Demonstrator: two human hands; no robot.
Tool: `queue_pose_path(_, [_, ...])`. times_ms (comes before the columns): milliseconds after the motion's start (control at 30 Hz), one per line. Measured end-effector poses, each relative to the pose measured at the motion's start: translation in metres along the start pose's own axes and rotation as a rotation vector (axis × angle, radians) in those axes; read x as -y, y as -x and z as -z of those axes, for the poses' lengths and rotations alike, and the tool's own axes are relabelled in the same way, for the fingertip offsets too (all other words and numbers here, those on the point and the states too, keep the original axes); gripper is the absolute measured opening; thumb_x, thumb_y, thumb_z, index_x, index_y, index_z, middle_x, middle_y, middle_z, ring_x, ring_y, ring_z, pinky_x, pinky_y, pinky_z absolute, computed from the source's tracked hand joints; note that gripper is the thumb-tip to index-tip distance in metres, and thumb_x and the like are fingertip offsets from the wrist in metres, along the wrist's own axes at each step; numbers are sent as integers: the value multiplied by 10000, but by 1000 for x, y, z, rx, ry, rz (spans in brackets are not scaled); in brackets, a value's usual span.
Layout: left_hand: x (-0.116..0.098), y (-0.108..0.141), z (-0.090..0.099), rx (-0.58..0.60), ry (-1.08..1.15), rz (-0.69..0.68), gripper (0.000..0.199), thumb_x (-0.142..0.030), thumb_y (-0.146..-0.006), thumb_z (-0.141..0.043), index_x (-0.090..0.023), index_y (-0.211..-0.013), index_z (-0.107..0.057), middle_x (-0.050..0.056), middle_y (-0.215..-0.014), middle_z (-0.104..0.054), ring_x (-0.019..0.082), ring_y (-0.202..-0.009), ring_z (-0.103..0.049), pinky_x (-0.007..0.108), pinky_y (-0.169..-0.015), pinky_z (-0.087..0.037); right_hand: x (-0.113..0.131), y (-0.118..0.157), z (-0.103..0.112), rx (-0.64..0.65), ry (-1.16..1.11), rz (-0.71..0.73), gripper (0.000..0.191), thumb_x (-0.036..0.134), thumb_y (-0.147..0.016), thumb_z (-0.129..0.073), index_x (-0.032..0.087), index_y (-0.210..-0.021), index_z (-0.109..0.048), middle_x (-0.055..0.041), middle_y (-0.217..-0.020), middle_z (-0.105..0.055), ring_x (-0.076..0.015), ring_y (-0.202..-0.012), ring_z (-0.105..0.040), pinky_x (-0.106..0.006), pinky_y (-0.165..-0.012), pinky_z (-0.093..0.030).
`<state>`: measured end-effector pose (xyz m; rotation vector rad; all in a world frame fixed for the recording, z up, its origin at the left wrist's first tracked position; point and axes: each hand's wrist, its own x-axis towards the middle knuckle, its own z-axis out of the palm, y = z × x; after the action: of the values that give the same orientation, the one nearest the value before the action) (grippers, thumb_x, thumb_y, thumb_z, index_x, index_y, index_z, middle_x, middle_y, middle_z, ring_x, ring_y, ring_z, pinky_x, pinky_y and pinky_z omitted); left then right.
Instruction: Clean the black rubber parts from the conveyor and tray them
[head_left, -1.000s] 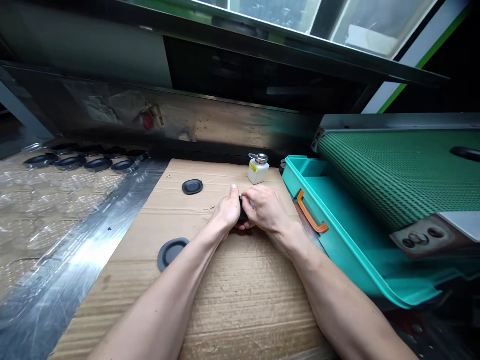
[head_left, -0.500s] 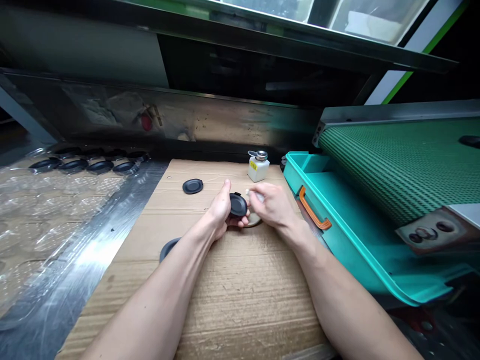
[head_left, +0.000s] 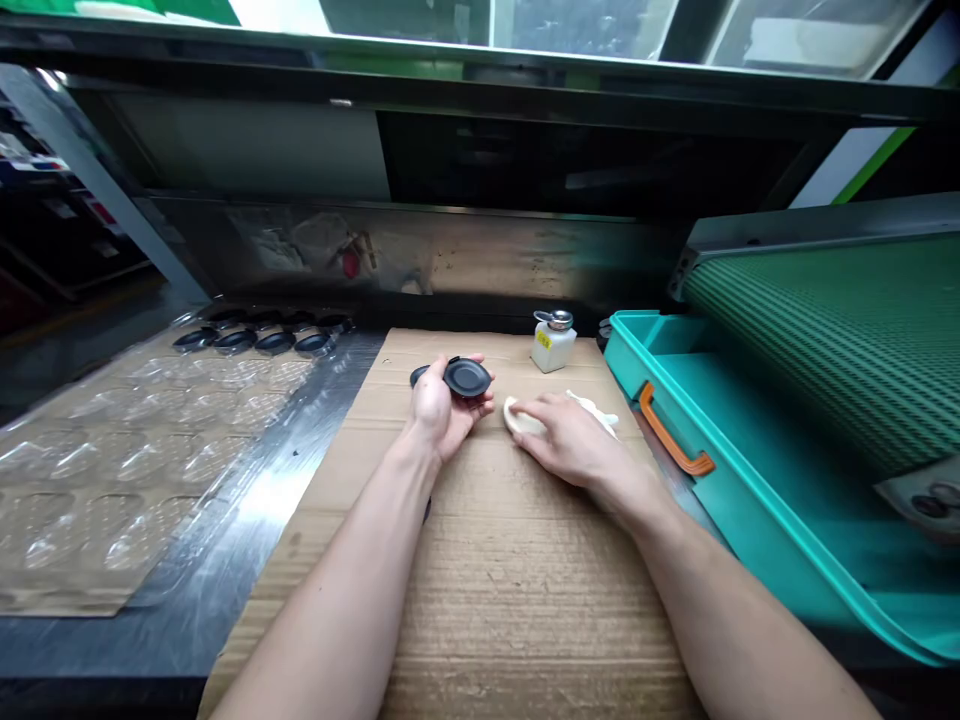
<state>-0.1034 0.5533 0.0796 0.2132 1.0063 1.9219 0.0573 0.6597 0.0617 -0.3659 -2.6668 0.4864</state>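
The left hand (head_left: 442,412) holds a black round cap (head_left: 466,377) in a half-closed grip, near the far edge of the cardboard (head_left: 517,600). The right hand (head_left: 570,440) lies open and flat on a white cloth (head_left: 525,416). A small white bottle (head_left: 553,342) stands by the far edge. A green tray (head_left: 720,510) sits past the right edge. More black caps (head_left: 255,342) lie on clear plastic (head_left: 150,450) past the left edge.

Got a flattened cardboard sheet (head_left: 480,600) as the work surface, with a small white dispenser bottle (head_left: 553,348) with a metal pump top near its far edge at 12 o'clock. A teal plastic tote (head_left: 750,545) with an orange handle (head_left: 670,440) sits at 3 o'clock, green conveyor belt (head_left: 825,350) at 2. Black round discs (head_left: 275,342) line up at 10 on clear blister sheeting (head_left: 150,450).
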Motion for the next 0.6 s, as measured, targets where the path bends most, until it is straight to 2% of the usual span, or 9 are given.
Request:
queue_pose_path(67, [5,-1,-2,3,40,-30,339,-338,-961,-356,-123,-1057,-599,115,-829,-677,189,-633,-638,337,-624,-551,7,-5,-6,-251,-55,-131,286,358,-929,-563,247,-1178,-651,-90,-1022,-632,-246,-973,-586,-385,-882,-447])
queue_pose_path(133, [13,-1,-7,31,62,-20,268,-260,-935,-403,-111,-1024,-607,111,-847,-684,195,-707,-662,337,-692,-566,19,-8,-13,-400,-134,-189,324,383,-942,-540,229,-1211,-636,-103,-1039,-611,-238,-962,-577,-373,-864,-469])
queue_pose_path(233, [23,0,-14,126,83,70,316,-278,-949,-385,-96,-1031,-629,132,-926,-703,215,-819,-684,349,-775,-573,35,-11,-27,-373,-139,-110,355,367,-937,-538,225,-1250,-627,-118,-1077,-573,-248,-981,-544,-379,-859,-484])
queue_pose_path(300, [26,2,-17,159,95,82,376,-311,-974,-345,-87,-1068,-632,152,-986,-707,236,-885,-688,383,-840,-566,41,-12,-31,-373,-73,-101,358,337,-943,-526,235,-1275,-616,-127,-1123,-547,-268,-1029,-506,-410,-891,-469])
queue_pose_path(400, [26,3,-18,155,99,53,390,-291,-991,-320,-77,-1079,-634,160,-1014,-708,243,-939,-688,396,-896,-554,42,-12,-31,-392,5,-155,318,310,-955,-500,244,-1235,-635,-128,-1112,-539,-275,-1006,-481,-425,-872,-463])
queue_pose_path(533, [26,3,-17,162,101,73,367,-285,-992,-341,-86,-1058,-642,154,-1023,-708,241,-969,-685,397,-916,-551,43,-12,-28,-335,53,-87,337,303,-955,-479,242,-1261,-608,-133,-1168,-523,-279,-1002,-462,-414,-846,-463])
queue_pose_path(600, [28,4,-17,149,94,55,342,-257,-988,-352,-87,-1019,-647,153,-1016,-709,234,-970,-684,382,-925,-549,41,-13,-26,-340,57,-138,319,283,-965,-452,225,-1227,-624,-136,-1121,-539,-277,-990,-460,-416,-852,-461])
